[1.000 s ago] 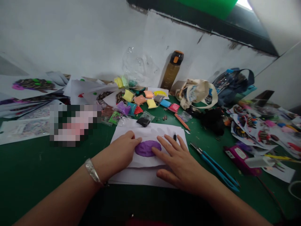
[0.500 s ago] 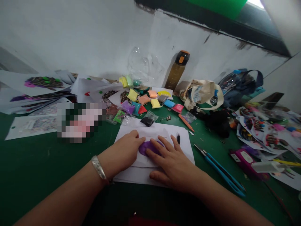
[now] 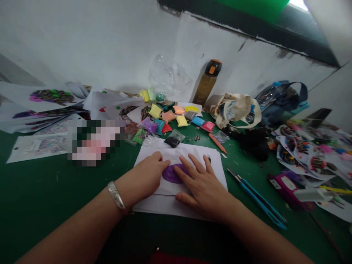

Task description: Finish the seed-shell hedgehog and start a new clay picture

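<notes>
A flat, rounded patch of purple clay lies on white paper, over a stack of white sheets. My right hand rests on the patch, fingers spread and the thumb apart; its fingertips cover part of the clay. At the clay's left edge is my left hand, closed, the fingers curled under and the thumb reaching to the clay. What those curled fingers hold, if anything, is hidden. A black pen is partly covered behind my right fingers.
Blue-handled tweezers lie to the right, near a magenta device. Behind the paper are several coloured clay packets, an orange tool and a bottle. Decorated sheets are piled at left, others at right.
My right hand has shifted slightly up and to the right across the purple clay, baring more of it. My left hand has stayed in place.
</notes>
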A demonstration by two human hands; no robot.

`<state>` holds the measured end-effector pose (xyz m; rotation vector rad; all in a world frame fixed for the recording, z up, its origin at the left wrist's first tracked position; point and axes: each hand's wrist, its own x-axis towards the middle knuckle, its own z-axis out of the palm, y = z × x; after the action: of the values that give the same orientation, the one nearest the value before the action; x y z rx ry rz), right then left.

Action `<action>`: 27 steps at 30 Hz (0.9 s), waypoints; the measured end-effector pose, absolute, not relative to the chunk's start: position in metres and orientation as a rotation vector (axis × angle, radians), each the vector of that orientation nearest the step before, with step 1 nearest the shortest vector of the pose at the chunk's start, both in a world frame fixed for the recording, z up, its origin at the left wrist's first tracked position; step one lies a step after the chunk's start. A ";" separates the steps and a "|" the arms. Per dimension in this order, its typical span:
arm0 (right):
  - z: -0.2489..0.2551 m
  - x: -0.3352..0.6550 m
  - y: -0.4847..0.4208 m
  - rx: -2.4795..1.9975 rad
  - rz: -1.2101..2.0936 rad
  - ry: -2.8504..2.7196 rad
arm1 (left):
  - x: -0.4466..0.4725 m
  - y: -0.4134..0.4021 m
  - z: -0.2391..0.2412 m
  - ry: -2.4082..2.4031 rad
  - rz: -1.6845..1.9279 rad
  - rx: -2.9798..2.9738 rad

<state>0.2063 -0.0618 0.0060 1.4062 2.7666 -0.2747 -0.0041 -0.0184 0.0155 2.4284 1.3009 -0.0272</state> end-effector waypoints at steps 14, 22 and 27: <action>0.008 0.200 -0.063 1.391 -0.289 2.813 | -0.006 -0.018 0.013 1.248 0.032 2.407; 0.009 0.197 -0.068 1.354 -0.304 2.834 | -0.006 -0.018 0.015 1.260 0.002 2.408; 0.011 0.198 -0.071 1.334 -0.346 2.809 | -0.004 -0.018 0.017 1.274 -0.034 2.398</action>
<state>0.1977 -0.0709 0.0113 1.3339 2.8094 -0.3460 -0.0043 -0.0182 0.0173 2.3978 1.2741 -0.0339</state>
